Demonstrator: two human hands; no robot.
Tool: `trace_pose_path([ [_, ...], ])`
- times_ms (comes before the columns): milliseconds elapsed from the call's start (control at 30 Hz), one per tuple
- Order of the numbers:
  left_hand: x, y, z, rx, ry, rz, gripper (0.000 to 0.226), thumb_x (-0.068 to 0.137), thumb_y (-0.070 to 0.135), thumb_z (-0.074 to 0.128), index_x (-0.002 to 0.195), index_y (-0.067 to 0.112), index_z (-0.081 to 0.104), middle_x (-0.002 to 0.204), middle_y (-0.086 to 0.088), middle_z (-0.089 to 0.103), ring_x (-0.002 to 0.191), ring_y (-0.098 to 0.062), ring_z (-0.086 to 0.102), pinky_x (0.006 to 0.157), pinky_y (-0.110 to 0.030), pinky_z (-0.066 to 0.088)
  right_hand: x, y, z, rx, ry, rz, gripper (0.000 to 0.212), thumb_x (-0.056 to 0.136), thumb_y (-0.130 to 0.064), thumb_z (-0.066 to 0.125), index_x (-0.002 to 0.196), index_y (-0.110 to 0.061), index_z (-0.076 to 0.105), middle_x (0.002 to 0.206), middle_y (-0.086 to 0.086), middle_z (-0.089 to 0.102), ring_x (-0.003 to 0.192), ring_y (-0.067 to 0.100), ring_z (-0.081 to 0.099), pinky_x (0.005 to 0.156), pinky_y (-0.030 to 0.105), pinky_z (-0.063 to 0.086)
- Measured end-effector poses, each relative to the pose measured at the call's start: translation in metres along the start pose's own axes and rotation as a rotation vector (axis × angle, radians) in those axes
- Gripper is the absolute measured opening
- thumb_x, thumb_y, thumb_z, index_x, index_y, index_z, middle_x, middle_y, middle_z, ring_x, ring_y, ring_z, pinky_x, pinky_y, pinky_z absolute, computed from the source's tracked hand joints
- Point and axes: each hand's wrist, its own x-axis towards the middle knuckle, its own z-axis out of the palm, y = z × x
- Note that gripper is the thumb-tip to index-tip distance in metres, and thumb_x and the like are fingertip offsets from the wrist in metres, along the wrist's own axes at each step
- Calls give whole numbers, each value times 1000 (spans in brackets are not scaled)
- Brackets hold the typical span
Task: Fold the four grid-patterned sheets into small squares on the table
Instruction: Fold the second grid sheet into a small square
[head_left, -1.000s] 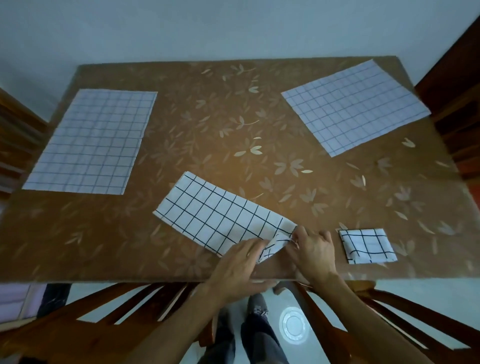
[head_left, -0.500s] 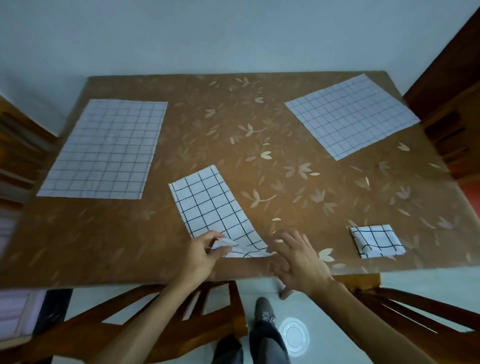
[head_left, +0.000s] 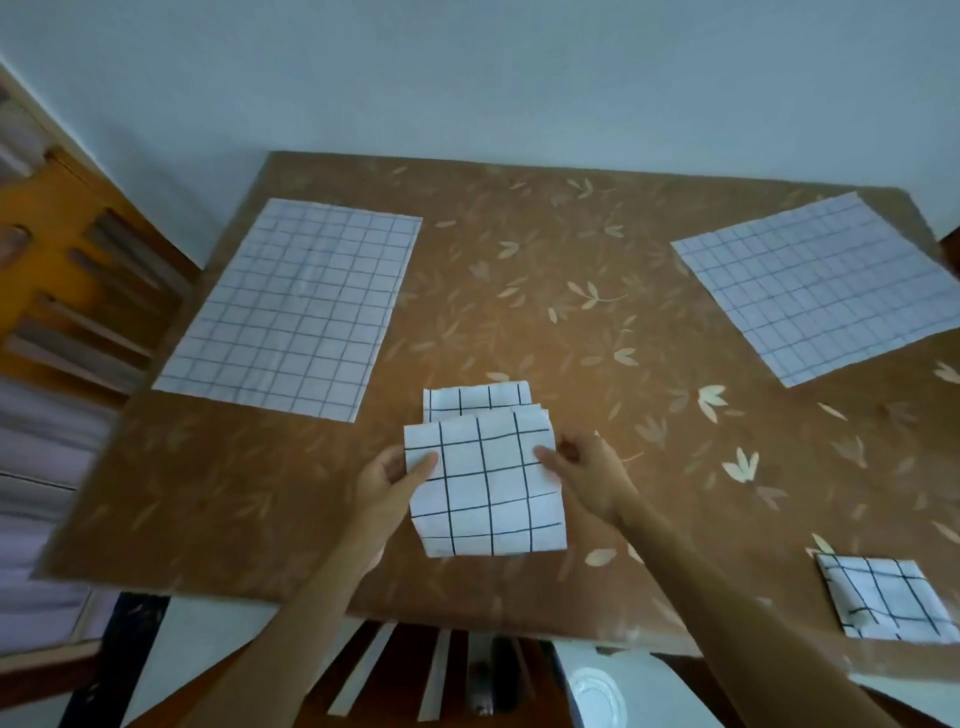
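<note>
Hands gripped a half-folded white sheet with bold black grid lines (head_left: 485, 483) near the front edge of the brown leaf-patterned tabletop (head_left: 519, 291) — left hand (head_left: 387, 480) pinching its left side, right hand (head_left: 589, 475) its right. Two unfolded sheets lay toward the far corners — a folded square (head_left: 883, 597) at the front right corner.

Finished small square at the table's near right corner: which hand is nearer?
Right. The right hand grips the half-folded sheet on the side facing the finished small square; the left hand grips the far side.
</note>
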Motion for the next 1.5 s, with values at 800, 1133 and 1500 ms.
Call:
trace_pose_path([
  [800,75,-30,39,1234,215,707,45,97,37,47,133,15,60,146,-13,51,132,-27,46,112,-40,25,86,25,52,-481,358,-292,30,94,-22,61,120,-9,53,110,10,58,91,24,55,76,40,53],
  [1133,93,-64,42,1344,-63,593,57,102,44,35,151,16,38,163,-14,26,151,-31,23,120,-50,21,73,47,89,-750,24,-452,64,88,-20,63,147,-7,41,161,16,27,149,30,25,117,46,34],
  [1500,115,-61,44,1463,-127,645,59,106,45,22,156,15,30,165,-14,20,153,-30,18,115,-61,28,91,44,91,-806,-58,-460,62,100,-26,38,156,-5,19,165,15,8,154,27,3,121,49,22],
])
